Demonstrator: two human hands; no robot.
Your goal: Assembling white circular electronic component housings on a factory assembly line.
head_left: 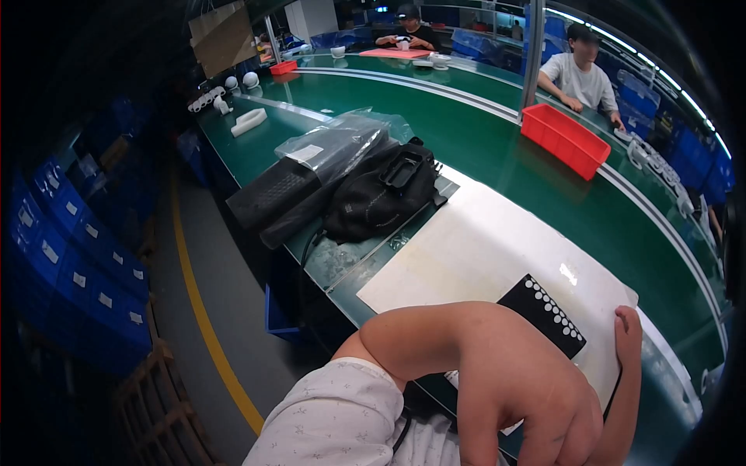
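Black, thin-looking sheet [542, 317] with white dots [556, 311] is seen lying on the white board [474, 241], its lower part hidden behind the left hand [544, 415]. It is judged light, fairly flexible and easily slid or creased; the dots could be tacky or easily lifted, so it would best be held flat by the dot-free border toward eight o'clock. At six o'clock from it the left hand is bent downward, its fingertips cut off by the frame; whether its grip is spread or pinching cannot be told. At three o'clock the right hand [628, 334] is placed by the board's edge, its grip likewise impossible to tell. Farther out on the green bench [458, 116], a black bag [381, 194] and plastic-wrapped dark packages [284, 186] are found at ten o'clock, and a red bin [565, 144] at twelve.
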